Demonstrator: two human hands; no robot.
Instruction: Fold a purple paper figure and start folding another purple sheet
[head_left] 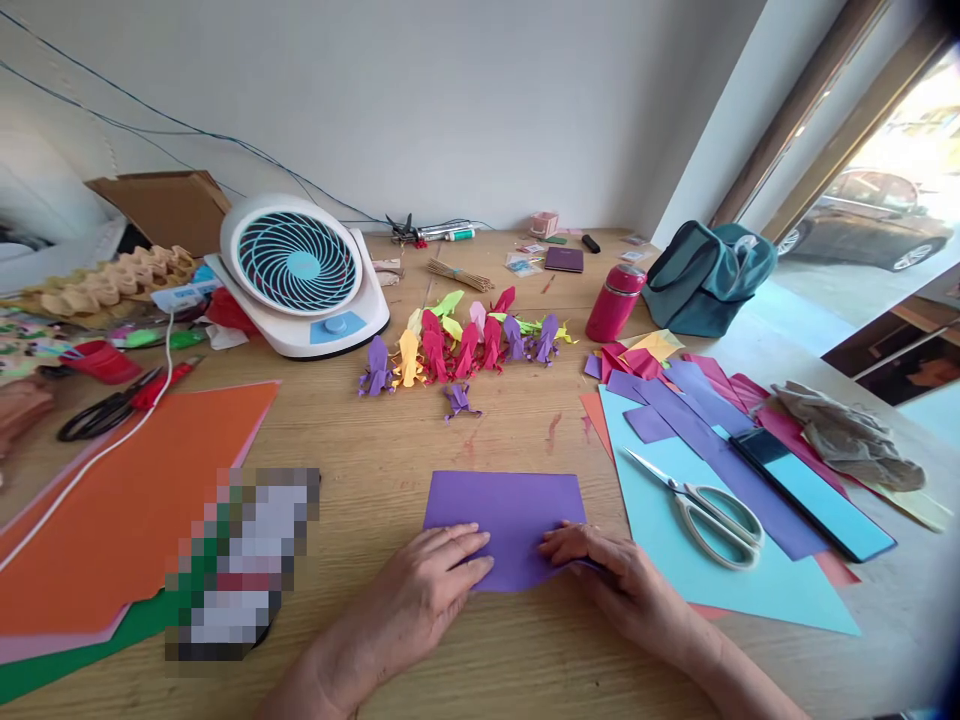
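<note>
A purple sheet of paper (506, 505) lies on the wooden table in front of me. On its left part my left hand (442, 575) rests with the fingers laid flat. My right hand (615, 575) is at the sheet's lower right corner, fingers curled over the edge, which is slightly lifted there. Beyond the sheet stands a group of folded paper figures (465, 345) in red, purple, yellow and green, with a single purple figure (459, 400) nearer to me. White-handled scissors (720, 520) lie on light blue paper (652, 570) at the right.
A white fan (300, 270) stands back left, above orange paper (165, 480) and black scissors (112, 405). A pixelated object (247, 565) lies left of my hands. At right are a red bottle (615, 303), a teal bag (701, 280), a phone (814, 490) and a crumpled cloth (847, 435).
</note>
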